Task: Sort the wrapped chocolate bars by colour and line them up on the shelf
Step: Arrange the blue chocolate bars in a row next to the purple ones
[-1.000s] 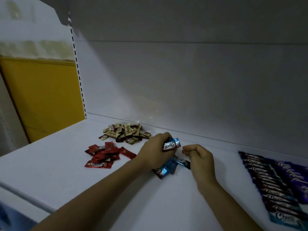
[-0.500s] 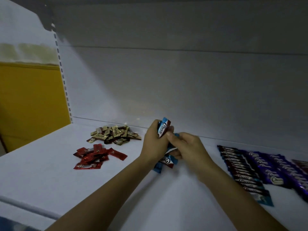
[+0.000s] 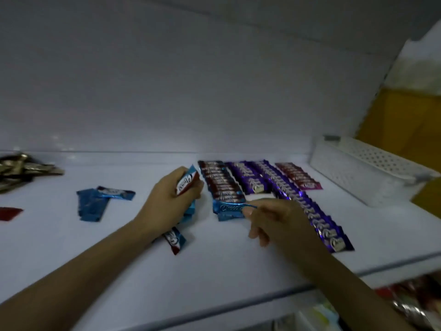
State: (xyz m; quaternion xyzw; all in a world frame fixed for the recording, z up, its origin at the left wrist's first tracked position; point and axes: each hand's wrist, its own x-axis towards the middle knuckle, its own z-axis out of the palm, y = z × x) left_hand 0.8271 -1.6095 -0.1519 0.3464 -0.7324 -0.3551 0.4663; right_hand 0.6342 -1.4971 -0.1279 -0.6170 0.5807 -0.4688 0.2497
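The white shelf (image 3: pixel 71 259) carries a white perforated basket (image 3: pixel 365 173) at its back right. Left of the basket lie lined-up rows: a pink row (image 3: pixel 298 176), the purple rows (image 3: pixel 310 211), then a blue row (image 3: pixel 222 185). The left hand (image 3: pixel 167 204) has its fingers curled round a bundle of blue bars (image 3: pixel 187 183) just beside that row. The right hand (image 3: pixel 274 218) pinches the blue bar (image 3: pixel 229 210) at the row's near end between thumb and forefinger. Loose blue bars (image 3: pixel 95 204) lie further left.
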